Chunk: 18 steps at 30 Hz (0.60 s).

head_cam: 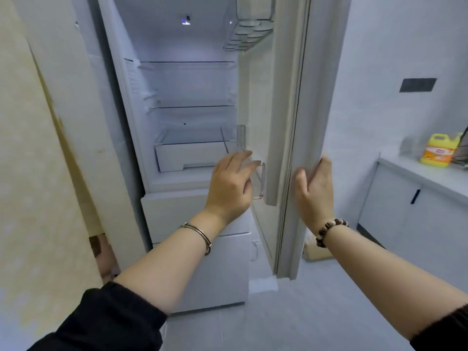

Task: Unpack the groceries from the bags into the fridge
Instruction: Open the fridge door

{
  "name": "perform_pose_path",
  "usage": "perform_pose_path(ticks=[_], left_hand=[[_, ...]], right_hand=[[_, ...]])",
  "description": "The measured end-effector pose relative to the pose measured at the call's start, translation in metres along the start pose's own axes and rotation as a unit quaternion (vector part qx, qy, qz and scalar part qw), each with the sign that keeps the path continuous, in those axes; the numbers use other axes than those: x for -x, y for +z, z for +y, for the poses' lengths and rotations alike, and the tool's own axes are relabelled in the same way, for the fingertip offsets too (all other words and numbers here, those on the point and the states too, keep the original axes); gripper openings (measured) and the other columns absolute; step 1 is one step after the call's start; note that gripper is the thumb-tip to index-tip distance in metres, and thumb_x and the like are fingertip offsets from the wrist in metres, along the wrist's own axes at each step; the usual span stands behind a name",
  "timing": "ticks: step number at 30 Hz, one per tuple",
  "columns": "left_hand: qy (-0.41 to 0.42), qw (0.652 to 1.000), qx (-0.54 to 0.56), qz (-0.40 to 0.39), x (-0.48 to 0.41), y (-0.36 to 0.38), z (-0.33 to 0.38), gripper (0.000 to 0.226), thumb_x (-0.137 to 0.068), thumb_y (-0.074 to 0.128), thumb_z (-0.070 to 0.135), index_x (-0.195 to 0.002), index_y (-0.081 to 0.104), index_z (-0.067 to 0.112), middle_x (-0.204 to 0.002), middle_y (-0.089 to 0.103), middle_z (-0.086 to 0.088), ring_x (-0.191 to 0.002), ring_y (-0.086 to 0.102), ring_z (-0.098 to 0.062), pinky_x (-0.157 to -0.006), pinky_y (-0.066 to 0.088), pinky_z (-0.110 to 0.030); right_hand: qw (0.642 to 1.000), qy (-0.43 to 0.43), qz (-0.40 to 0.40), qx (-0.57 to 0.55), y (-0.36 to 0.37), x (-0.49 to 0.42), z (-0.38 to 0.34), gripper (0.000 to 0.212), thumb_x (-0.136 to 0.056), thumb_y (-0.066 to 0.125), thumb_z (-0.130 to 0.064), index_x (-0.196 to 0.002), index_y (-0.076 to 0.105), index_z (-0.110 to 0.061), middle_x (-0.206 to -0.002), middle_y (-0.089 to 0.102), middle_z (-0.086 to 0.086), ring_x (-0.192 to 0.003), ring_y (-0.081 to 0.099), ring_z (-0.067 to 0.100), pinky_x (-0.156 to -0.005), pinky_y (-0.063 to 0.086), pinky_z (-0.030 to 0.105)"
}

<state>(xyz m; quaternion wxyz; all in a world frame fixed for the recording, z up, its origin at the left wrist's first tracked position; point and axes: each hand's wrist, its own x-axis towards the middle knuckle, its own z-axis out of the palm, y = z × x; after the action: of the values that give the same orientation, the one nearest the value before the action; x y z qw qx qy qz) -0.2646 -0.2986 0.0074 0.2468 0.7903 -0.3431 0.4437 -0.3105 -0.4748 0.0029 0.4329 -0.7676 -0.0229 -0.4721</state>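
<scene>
Head view: tall white fridge [177,148] stands open, its glass shelves and white bottom drawer [187,155] bare. Right hand [315,193] grasps the outer edge of the white fridge door [286,122]; left hand [231,186] is spread, empty, touching the clear door bin [258,181]. No grocery bags in sight. Advisable: swing the door fully wide before fetching them.

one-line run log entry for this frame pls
phase: fridge opened | right hand: gripping fridge door edge | left hand: open, empty, at door bin | shelves: bare | groceries: none in view
</scene>
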Motion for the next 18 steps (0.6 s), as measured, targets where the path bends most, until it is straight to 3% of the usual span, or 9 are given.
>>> perform_pose_path(ticks=[4,6,10,14,18], left_hand=[[-0.066,0.994,-0.030,-0.077,-0.024,0.027,0.011,0.049,-0.081,0.045,0.028,-0.125,0.056,0.008,-0.135,0.051,-0.015,-0.129,0.041,-0.036,-0.106,0.031,-0.047],[-0.059,0.991,-0.024,-0.117,-0.030,0.041,0.019,0.055,-0.085,0.039,0.037,-0.128,0.054,0.008,-0.138,0.047,-0.016,-0.133,0.036,-0.036,-0.109,0.027,-0.046],[-0.055,0.986,0.050,-0.149,-0.039,0.069,0.038,0.051,-0.087,0.045,0.032,-0.132,0.050,0.007,-0.141,0.044,-0.014,-0.137,0.031,-0.030,-0.110,0.029,-0.040],[-0.025,0.983,0.094,-0.156,-0.046,0.095,0.050,0.052,-0.086,0.052,0.026,-0.133,0.047,0.006,-0.139,0.047,-0.010,-0.141,0.027,-0.022,-0.111,0.020,-0.024],[0.029,0.983,0.069,-0.170,-0.058,0.117,0.053,0.054,-0.086,0.059,0.014,-0.137,0.044,0.003,-0.141,0.047,-0.014,-0.138,0.035,-0.027,-0.112,0.025,-0.032]], right_hand=[[0.992,-0.010,0.035,0.119,-0.035,-0.018,0.025,0.063,-0.088,0.037,-0.026,-0.143,0.024,0.001,-0.146,0.030,0.018,-0.135,0.025,0.028,-0.116,0.015,0.039],[0.984,-0.018,0.047,0.171,-0.051,-0.028,0.034,0.064,-0.089,0.041,-0.020,-0.146,0.020,0.001,-0.152,0.020,0.019,-0.141,0.016,0.027,-0.117,0.004,0.030],[0.958,-0.094,0.040,0.266,-0.079,-0.046,0.044,0.070,-0.078,0.042,0.002,-0.144,0.020,-0.003,-0.151,0.017,0.020,-0.140,0.014,0.034,-0.116,0.008,0.045],[0.915,-0.207,-0.061,0.342,-0.094,-0.053,0.056,0.068,-0.072,0.033,0.002,-0.140,0.030,-0.006,-0.149,0.028,0.017,-0.141,0.016,0.031,-0.116,0.010,0.049],[0.884,-0.207,-0.179,0.380,-0.096,-0.058,0.075,0.061,-0.076,0.051,0.001,-0.137,0.041,-0.003,-0.145,0.039,0.016,-0.139,0.027,0.032,-0.115,0.019,0.051]])
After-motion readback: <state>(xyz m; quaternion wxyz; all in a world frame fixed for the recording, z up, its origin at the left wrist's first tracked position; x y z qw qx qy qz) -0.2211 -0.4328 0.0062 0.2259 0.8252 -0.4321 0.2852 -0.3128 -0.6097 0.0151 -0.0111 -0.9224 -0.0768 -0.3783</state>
